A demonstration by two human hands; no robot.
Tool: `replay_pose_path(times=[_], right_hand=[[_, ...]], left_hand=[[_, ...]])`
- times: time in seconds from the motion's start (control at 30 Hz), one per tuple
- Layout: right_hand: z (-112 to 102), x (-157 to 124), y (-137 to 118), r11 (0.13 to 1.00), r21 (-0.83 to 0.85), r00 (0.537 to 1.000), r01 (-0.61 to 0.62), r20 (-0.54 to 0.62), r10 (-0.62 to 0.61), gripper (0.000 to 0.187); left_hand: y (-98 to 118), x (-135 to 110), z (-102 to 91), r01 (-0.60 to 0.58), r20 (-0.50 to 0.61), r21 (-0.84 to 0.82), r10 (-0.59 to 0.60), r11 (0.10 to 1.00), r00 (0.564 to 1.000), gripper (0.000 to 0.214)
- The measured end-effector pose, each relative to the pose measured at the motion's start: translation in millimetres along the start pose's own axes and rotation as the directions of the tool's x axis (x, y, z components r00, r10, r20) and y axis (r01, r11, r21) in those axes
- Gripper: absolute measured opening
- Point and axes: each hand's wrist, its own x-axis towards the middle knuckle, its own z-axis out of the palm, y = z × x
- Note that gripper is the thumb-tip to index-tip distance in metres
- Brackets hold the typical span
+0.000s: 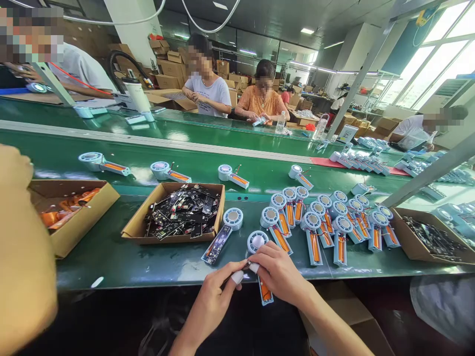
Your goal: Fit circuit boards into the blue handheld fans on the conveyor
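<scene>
Both my hands are at the bench's front edge, fingertips pinched close together over a light-blue handheld fan body (257, 241). My left hand (217, 291) and my right hand (278, 272) each wear a white cover on the thumb. Between them is a small dark piece, mostly hidden by the fingers; I cannot tell what it is. Below the right hand, the fan's handle shows an orange battery (265, 292) and sticks out past the edge. Just left lies another fan (233, 218) with a black circuit board (218, 244) in its handle.
Open boxes hold black circuit boards (181, 210), orange batteries (70, 203) and dark parts (432, 237). Several fan bodies (311, 222) cluster at right. More sit on the green conveyor (200, 165). Another person's arm (25, 257) is close on the left; co-workers (210, 94) sit opposite.
</scene>
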Motion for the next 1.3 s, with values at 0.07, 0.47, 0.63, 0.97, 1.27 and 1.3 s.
replay_pose_path(times=[0.07,0.47,0.63,0.97,1.27,1.3], right_hand=[[-5.5,2.7,3.1,1.0,0.01,0.999,0.013,0.05,-0.014,0.021],[1.1,3.1,7.2,0.988,0.15,0.999,-0.035,0.006,0.034,0.017],[-2.6,5.2,1.1,0.987,0.109,0.993,-0.119,0.021,0.118,0.014],[-31.5,-17.9,-18.1,0.994,-0.112,0.926,-0.015,0.374,0.057,0.041],[6.7,-20.6,3.9,0.815,0.499,0.945,-0.293,0.023,0.326,0.017],[11.7,-20.6,5.4,0.715,0.601,0.899,-0.356,0.009,0.439,0.018]], left_hand=[[4.5,0.7,-1.1,0.029,0.006,-0.013,-0.029,0.999,1.0,0.037],[2.4,1.0,0.5,-0.068,-0.038,0.04,0.069,0.997,0.997,0.032],[2.4,0.8,-1.5,-0.027,-0.02,0.045,0.028,0.999,0.999,0.032],[0.1,-1.9,-13.5,0.089,-0.011,0.095,-0.088,0.992,0.996,0.039],[1.1,-0.5,-2.0,-0.13,0.065,0.442,0.113,0.887,0.991,0.048],[0.5,-1.7,-0.4,-0.163,0.088,0.504,0.137,0.848,0.987,0.05]])
